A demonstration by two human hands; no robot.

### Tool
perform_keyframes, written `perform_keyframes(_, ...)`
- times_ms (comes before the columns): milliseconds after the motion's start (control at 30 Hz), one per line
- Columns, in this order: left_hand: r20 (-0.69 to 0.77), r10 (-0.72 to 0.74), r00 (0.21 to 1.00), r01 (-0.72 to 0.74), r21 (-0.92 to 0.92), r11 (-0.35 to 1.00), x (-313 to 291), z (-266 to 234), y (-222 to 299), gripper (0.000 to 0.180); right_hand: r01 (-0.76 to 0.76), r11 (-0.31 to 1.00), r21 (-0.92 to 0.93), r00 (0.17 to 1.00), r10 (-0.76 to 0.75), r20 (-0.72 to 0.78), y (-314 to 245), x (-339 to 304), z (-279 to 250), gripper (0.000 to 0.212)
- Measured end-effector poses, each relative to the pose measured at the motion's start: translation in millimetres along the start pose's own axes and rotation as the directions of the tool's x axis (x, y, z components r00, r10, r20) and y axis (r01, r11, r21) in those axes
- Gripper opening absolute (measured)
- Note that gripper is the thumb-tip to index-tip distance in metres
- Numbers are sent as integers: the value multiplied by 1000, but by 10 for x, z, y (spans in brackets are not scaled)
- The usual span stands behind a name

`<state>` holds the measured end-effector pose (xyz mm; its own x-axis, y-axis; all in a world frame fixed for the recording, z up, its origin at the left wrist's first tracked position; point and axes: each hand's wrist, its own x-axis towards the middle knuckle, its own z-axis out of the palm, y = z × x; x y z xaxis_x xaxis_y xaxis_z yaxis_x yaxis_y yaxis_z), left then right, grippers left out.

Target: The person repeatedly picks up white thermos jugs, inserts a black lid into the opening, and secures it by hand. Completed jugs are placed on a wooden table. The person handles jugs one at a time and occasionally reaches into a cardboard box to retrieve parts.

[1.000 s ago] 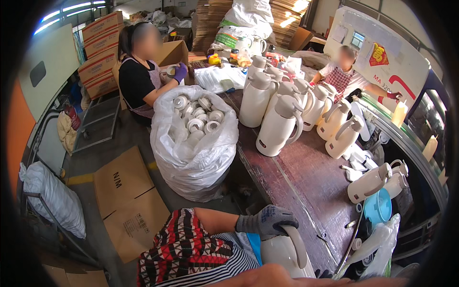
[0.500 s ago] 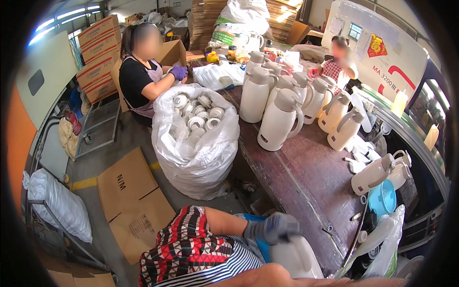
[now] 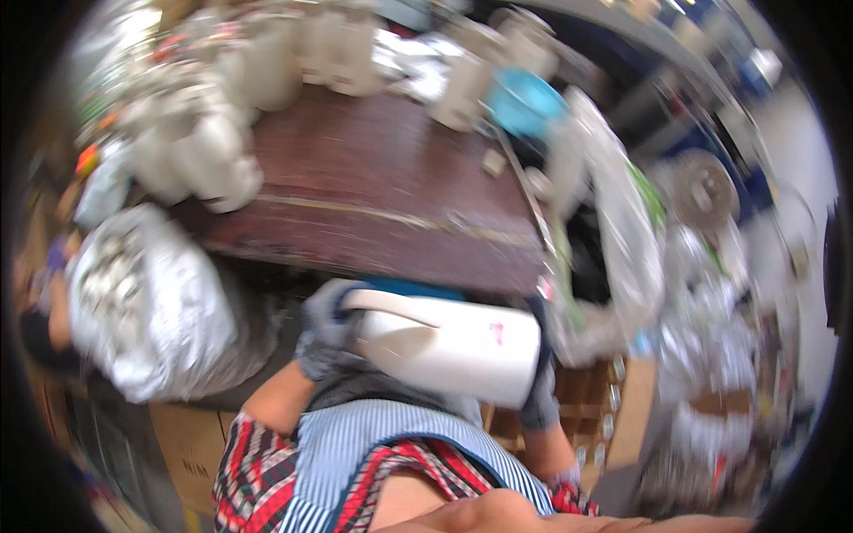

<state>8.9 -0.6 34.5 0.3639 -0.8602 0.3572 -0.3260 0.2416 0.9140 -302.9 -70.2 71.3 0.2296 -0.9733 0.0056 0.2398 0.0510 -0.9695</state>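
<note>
A white vacuum jug (image 3: 471, 346) lies sideways in front of my body, held between my two gloved hands. My left hand (image 3: 327, 327), in a grey-blue glove, is closed round its lidded end beside the handle. At the base end, my right hand (image 3: 542, 377), in a dark-and-grey glove, presses against the bottom; part of its fingers is hidden behind the jug. Beyond the jug is the dark red-brown table (image 3: 373, 178), with several more white jugs (image 3: 200, 142) at its left. Motion blurs the picture.
A white sack (image 3: 169, 302) of small white-and-grey parts stands left of the table. A blue basin (image 3: 526, 102) and a clear plastic bag (image 3: 613, 231) are at its right end. A divided cardboard box (image 3: 635, 413) sits low beside my right arm.
My view has swung to the right and down. The jug, low at the front before, is now raised sideways before me, and both hands are on it.
</note>
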Motion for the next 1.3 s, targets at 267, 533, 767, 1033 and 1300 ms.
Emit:
perform_keyframes(267,108,496,861,-506,273,818,122,-47,-11,28,130,847,-516,971,-3,240,275,-3,-476,68)
perform_keyframes(533,100,-260,960,278,-301,912,119,-140,-611,23,634,594,-495,765,-391,512,14,127,-319,88)
perform_keyframes(767,-35,-163,986,162,-18,987,-275,143,-633,25,99,886,-452,982,-15,186,182,121,-221,78)
perform_keyframes(1033,206,-343,916,395,-319,862,-113,36,-1043,23,588,611,-530,780,-254,573,42,17,-54,81)
perform_keyframes(1300,18,-55,998,50,203,978,-395,12,-924,47,616,548,-567,769,-260,584,99,-130,72,80)
